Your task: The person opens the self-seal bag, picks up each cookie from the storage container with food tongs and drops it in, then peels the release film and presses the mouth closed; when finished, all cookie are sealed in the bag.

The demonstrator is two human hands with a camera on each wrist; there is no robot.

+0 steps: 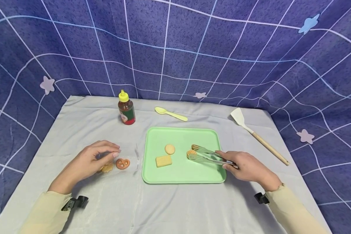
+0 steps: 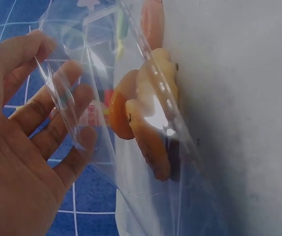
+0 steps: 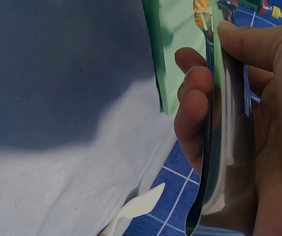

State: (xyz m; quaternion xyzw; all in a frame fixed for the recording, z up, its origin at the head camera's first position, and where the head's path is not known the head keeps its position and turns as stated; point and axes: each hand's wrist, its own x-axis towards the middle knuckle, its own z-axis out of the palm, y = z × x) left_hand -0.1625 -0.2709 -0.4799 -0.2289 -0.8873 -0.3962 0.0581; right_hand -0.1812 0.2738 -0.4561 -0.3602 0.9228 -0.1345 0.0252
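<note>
I'm gripping left-pointing tongs (image 1: pixel 206 159) in my nearer right hand (image 1: pixel 247 166), the swirl cookie (image 1: pixel 191 152) is sitting between their tips on the tray (image 1: pixel 181 136), and my left hand (image 1: pixel 89 159) is holding the clear bag (image 2: pixel 99 64).

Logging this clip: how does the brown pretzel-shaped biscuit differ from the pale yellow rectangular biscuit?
Shape: the brown pretzel-shaped biscuit is looped, with openings; the pale yellow rectangular biscuit is solid. Colour: the pretzel is darker than the rectangle. Place: the pretzel lies off the green rectangular tray, near the left hand; the rectangle lies on it. Shared: neither is gripped.
</note>
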